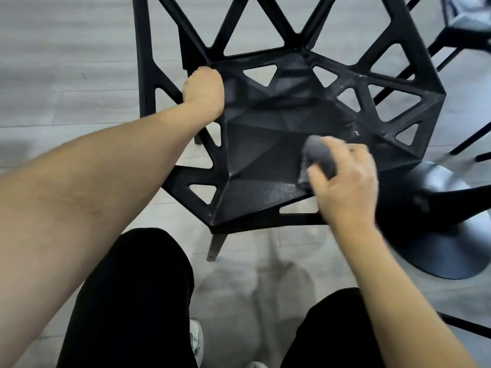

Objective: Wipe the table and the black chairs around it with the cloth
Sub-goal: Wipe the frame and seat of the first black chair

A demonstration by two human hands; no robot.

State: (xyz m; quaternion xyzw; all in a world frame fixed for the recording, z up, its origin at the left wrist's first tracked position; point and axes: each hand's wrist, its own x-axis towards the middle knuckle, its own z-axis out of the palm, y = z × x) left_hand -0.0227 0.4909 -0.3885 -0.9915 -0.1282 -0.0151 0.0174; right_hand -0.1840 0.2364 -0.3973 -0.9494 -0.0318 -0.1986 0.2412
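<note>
- Right hand (pixel 345 179), lower right of centre, curls its fingers round a bunched grey cloth (pixel 317 160) and presses it on the seat of the black chair (pixel 265 144) at mid-frame.
- Left hand (pixel 204 91), upper left of centre, grips the chair's side edge.
- Round black desk base (pixel 438 235) stands on the floor at right.

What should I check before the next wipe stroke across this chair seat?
1. Cloth held in right hand: ok.
2. Cloth touching the chair seat: ok, at its right side.
3. Left hand steadying the chair's left edge: ok.
4. Pale marks on the seat's right rim wiped: not ok, they show.
5. Table base clear of the right arm: cannot tell, it stands close.
</note>
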